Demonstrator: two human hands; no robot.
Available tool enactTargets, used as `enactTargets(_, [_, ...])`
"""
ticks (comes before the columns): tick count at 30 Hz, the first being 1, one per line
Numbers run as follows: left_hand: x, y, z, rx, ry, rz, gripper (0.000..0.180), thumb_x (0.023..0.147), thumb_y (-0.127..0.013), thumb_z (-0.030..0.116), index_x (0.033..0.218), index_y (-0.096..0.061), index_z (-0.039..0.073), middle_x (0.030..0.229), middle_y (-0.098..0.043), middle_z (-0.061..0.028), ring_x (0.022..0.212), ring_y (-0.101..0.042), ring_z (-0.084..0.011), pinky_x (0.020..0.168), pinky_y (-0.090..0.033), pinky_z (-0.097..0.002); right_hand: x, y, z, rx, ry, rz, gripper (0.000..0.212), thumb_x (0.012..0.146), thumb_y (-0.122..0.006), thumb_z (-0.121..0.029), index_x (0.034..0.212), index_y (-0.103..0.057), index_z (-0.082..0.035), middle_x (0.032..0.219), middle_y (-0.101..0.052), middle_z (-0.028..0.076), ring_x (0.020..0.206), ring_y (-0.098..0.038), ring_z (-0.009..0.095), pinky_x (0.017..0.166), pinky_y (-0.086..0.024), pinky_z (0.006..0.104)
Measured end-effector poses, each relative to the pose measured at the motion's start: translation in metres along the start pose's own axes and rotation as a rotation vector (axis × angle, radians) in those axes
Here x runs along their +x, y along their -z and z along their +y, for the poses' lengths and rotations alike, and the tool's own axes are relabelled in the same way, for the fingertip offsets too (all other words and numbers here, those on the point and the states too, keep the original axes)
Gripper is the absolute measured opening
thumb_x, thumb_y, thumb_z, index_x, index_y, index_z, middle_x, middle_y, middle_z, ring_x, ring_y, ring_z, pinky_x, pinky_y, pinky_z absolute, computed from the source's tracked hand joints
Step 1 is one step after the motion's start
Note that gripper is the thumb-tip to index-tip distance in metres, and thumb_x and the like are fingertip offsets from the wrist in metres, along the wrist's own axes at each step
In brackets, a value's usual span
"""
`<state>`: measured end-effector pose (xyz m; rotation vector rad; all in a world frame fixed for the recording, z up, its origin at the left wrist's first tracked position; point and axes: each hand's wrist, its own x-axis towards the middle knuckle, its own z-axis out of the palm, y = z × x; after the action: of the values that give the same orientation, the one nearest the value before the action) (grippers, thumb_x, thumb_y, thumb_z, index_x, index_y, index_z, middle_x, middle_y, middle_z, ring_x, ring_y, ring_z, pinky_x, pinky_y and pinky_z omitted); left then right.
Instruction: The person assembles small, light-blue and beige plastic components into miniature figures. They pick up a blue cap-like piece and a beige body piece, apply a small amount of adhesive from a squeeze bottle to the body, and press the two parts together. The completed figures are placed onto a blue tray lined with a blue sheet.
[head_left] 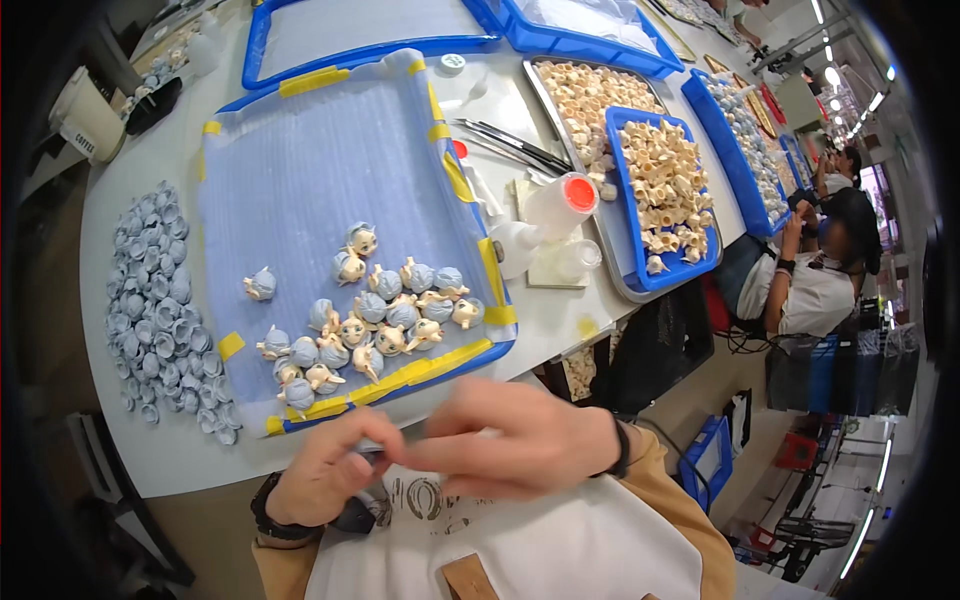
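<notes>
In front of my apron, at the table's near edge, my left hand (335, 468) is closed in a pinch. A small grey-blue piece (372, 456) shows between its thumb and fingers, mostly covered. My right hand (520, 438) reaches across with its fingertips close to that piece; motion smears them, so their grip is unclear. Just beyond my hands, small doll heads (390, 340) with blue-grey hair and painted faces cluster on a cloth-lined blue tray (300, 160) edged with yellow tape. Left of it lies a heap of hollow blue-grey hair shells (160, 320).
Right of the tray stand a red-topped plastic jar (562, 205), a small clear cup (577, 260) and several pens or brushes (515, 145). A blue basket (620, 165) of cream-coloured parts rests on a metal tray (630, 292). A co-worker (815, 285) sits at the far right.
</notes>
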<state>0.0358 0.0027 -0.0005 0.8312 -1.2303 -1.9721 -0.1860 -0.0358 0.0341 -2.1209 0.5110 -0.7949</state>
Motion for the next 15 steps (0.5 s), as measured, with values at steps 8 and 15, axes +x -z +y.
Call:
enactTargets(8, [-0.006,0.009,-0.013,0.03,0.059,-0.113,0.048,0.092,-0.045,0.045,0.101,-0.058,0.0,0.093,-0.059,-0.006,0.086,-0.055,-0.0166,0.077,-0.044,-0.0289,0.023,-0.024,0.011,-0.133,0.076,0.06,0.034,0.074,-0.069,-0.025,0.095,-0.057,-0.002,0.068,-0.052,0.004,0.057,-0.052,0.018,0.049,-0.042,0.0292])
enactTargets(15, [-0.004,0.012,-0.023,-0.077,0.018,0.035,0.048,0.094,-0.04,0.043,0.102,-0.055,-0.002,0.084,-0.055,-0.0032,0.065,-0.045,-0.0091,0.055,-0.037,-0.0234,0.019,-0.038,0.019,-0.283,0.178,0.409,0.028,0.071,-0.072,-0.01,0.095,-0.063,0.002,0.082,-0.061,0.01,0.062,-0.057,0.019,0.053,-0.046,0.0261])
